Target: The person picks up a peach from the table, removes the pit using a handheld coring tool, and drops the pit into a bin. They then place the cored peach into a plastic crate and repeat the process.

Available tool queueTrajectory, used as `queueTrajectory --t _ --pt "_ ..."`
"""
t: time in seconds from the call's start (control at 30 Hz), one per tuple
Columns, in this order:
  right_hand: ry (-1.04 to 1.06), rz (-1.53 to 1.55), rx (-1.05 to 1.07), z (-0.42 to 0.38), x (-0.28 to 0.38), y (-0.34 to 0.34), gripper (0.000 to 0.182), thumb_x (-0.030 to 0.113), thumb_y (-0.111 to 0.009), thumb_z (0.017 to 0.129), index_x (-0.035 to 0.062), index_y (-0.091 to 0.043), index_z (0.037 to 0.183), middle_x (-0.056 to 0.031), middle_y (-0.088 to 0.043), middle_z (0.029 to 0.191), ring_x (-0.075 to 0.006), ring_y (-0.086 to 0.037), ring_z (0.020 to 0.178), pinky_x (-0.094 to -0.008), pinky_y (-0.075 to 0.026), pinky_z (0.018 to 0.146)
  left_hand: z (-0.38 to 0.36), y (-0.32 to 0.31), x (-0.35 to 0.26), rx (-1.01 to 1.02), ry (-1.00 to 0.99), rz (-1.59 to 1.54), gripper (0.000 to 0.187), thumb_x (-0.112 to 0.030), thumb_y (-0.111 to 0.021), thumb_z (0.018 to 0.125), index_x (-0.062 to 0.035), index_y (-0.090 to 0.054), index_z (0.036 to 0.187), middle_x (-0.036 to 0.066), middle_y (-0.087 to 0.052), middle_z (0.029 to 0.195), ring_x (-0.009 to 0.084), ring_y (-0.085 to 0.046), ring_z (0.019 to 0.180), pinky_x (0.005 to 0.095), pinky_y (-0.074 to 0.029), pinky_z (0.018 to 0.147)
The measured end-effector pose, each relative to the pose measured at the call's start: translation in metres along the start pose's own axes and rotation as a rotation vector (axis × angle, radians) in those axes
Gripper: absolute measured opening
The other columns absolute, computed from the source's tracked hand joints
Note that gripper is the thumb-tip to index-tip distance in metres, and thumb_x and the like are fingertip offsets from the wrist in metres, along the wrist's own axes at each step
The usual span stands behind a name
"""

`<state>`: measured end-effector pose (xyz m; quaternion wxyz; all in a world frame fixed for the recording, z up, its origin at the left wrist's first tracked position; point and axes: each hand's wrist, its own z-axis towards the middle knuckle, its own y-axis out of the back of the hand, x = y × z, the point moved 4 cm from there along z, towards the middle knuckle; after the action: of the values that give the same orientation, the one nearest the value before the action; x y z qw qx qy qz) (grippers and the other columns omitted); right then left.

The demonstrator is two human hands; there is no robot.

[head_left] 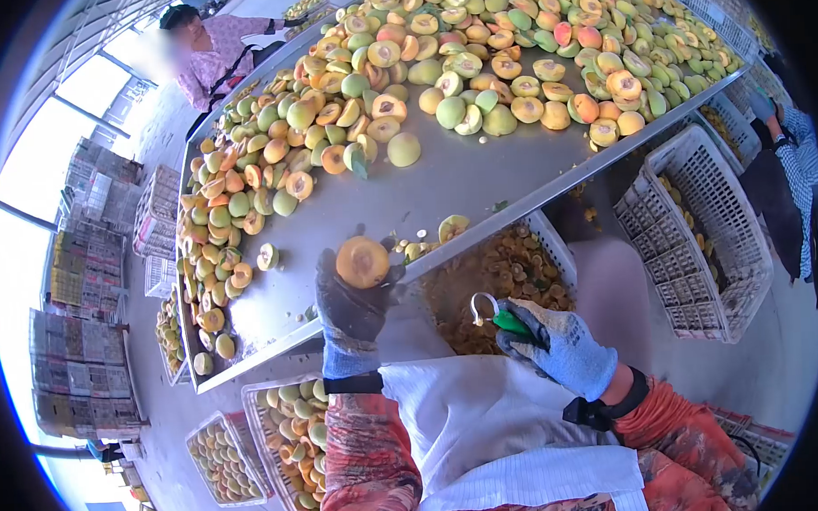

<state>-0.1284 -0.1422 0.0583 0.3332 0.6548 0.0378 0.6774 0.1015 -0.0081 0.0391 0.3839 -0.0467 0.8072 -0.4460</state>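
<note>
In the head view, my left hand [350,313], in a dark-palmed glove, is closed round a halved peach [362,262] at the table's near edge. The cut orange face is turned up towards me, with a brownish middle. My right hand [565,345], in a blue and grey glove, grips a green-handled pitting loop [509,320]. Its curved metal loop points left, with a small bit of something pale at its lower end. The tool is apart from the peach. Beneath it, a crate of pits and scraps [557,241] stands partly hidden by my apron.
A metal table [407,197] with a raised rim carries heaped peach halves [386,103]. Fruit-filled crates [225,460] stand at lower left, and a white crate [697,236] stands right. One co-worker [213,51] is across the table, another [795,152] at far right.
</note>
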Motion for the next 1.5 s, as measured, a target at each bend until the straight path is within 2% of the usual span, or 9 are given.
queueTrajectory --t 0.17,0.57,0.87,0.97,1.03,1.17,1.37,1.43,1.5 --pt "0.099 -0.225 0.098 0.021 0.035 -0.023 0.037 0.026 -0.066 0.08 0.0025 -0.054 0.106 -0.0155 -0.063 0.079 -0.0304 -0.063 0.067 -0.0346 -0.049 0.058 -0.035 0.033 0.041 -0.089 -0.137 0.366 0.037 -0.012 -0.058 0.084 -0.0019 -0.047 0.117 0.01 -0.058 0.102 0.0167 -0.06 0.083 0.0277 -0.052 0.068" --pt "0.272 -0.431 0.056 0.013 0.052 -0.046 0.039 0.038 -0.059 0.081 0.0032 -0.055 0.097 -0.0124 -0.062 0.071 -0.0279 -0.061 0.057 -0.0375 -0.047 0.049 -0.109 -0.05 0.025 -0.274 -0.176 0.703 0.035 -0.033 -0.049 0.09 -0.0017 -0.058 0.103 0.008 -0.06 0.077 0.0122 -0.055 0.05 0.0231 -0.044 0.041" --pt "-0.617 1.006 0.542 -0.001 0.054 -0.061 0.036 0.037 -0.059 0.085 0.0039 -0.054 0.1 -0.0097 -0.052 0.06 -0.0133 -0.053 0.048 -0.034 -0.046 0.048 -0.109 -0.035 0.03 -0.337 -0.522 0.803 0.028 -0.019 -0.05 0.091 0.0031 -0.058 0.105 0.007 -0.061 0.093 0.0126 -0.058 0.082 0.0259 -0.048 0.071" --pt "-0.655 0.889 0.649 0.006 0.031 -0.071 0.038 0.037 -0.06 0.084 0.0045 -0.053 0.104 -0.0111 -0.056 0.065 -0.0194 -0.056 0.05 -0.0351 -0.047 0.05 -0.095 -0.015 0.035 -0.352 -0.443 0.734 0.024 -0.014 -0.052 0.089 0.002 -0.057 0.107 0.009 -0.062 0.095 0.014 -0.059 0.084 0.0273 -0.049 0.078" --pt "0.112 -0.151 0.024 0.015 0.036 -0.058 0.044 0.036 -0.06 0.082 0.0035 -0.052 0.11 -0.0128 -0.058 0.067 -0.0254 -0.06 0.055 -0.0358 -0.047 0.052 -0.093 -0.033 0.034 -0.201 -0.833 0.964 0.025 -0.016 -0.053 0.089 0.0008 -0.056 0.108 0.01 -0.062 0.091 0.0147 -0.061 0.076 0.0264 -0.053 0.066" --pt "0.066 -0.554 0.123 -0.003 0.03 -0.069 0.055 0.027 -0.067 0.074 -0.0002 -0.045 0.116 -0.0184 -0.062 0.081 -0.0332 -0.062 0.069 -0.0392 -0.049 0.06 -0.08 -0.012 0.052 -0.233 -0.41 0.523 0.022 -0.012 -0.05 0.09 0.0013 -0.056 0.106 0.01 -0.062 0.091 0.0128 -0.061 0.066 0.0213 -0.051 0.056" --pt "-0.187 0.143 0.351 0.001 0.051 -0.055 0.056 0.022 -0.068 0.071 -0.0061 -0.044 0.113 -0.0247 -0.059 0.083 -0.0389 -0.059 0.078 -0.041 -0.047 0.069 -0.083 -0.026 0.046 -0.223 -0.666 0.882 0.02 -0.007 -0.054 0.087 0.0052 -0.06 0.102 0.01 -0.064 0.093 0.0107 -0.058 0.073 0.0232 -0.048 0.065" --pt "-0.33 0.247 0.411 0.004 0.052 -0.052 0.049 0.022 -0.068 0.071 -0.0046 -0.045 0.105 -0.0253 -0.058 0.084 -0.0397 -0.058 0.079 -0.0416 -0.046 0.068 -0.086 -0.044 0.034 -0.285 -0.272 0.886 0.021 -0.012 -0.053 0.088 0.004 -0.062 0.098 0.008 -0.064 0.092 0.009 -0.056 0.072 0.021 -0.046 0.066" --pt "-0.268 0.27 0.435 0.001 0.04 -0.062 0.05 0.018 -0.071 0.072 -0.0042 -0.044 0.108 -0.0135 -0.053 0.07 -0.0151 -0.055 0.05 -0.0284 -0.046 0.049 -0.078 -0.033 0.034 -0.24 -0.236 0.756 0.02 -0.012 -0.053 0.088 0.0035 -0.063 0.096 0.008 -0.064 0.085 0.009 -0.057 0.072 0.0213 -0.046 0.064"
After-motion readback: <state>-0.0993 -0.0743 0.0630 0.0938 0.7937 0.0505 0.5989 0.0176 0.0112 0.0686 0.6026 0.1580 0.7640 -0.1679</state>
